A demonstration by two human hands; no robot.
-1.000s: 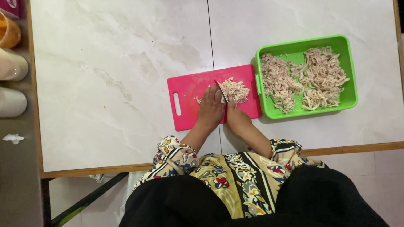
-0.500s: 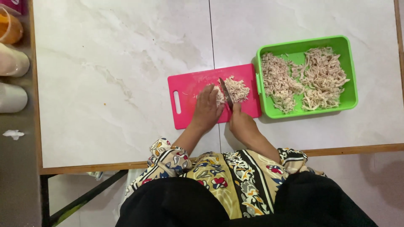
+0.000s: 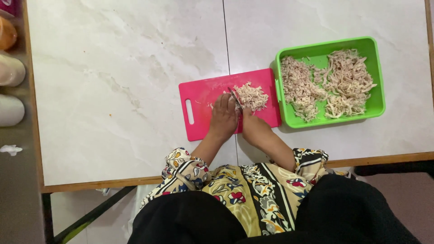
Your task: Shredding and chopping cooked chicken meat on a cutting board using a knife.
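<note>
Seen from above: pink board (image 3: 203, 99) flat on a marble table (image 3: 117, 81), touching the green tray (image 3: 377, 90) at its right. Left hand (image 3: 223, 118) palm-down on the board, fingers flat, gripping nothing. Right hand (image 3: 252, 126) closed around a knife (image 3: 234, 97), handle hidden in the fist, blade angled up-left between the hands. Blade tip at the left edge of a shredded pile (image 3: 251, 96) on the board's upper right. More shreds (image 3: 327, 83) in the tray. Pale containers (image 3: 10, 90) at far left.
</note>
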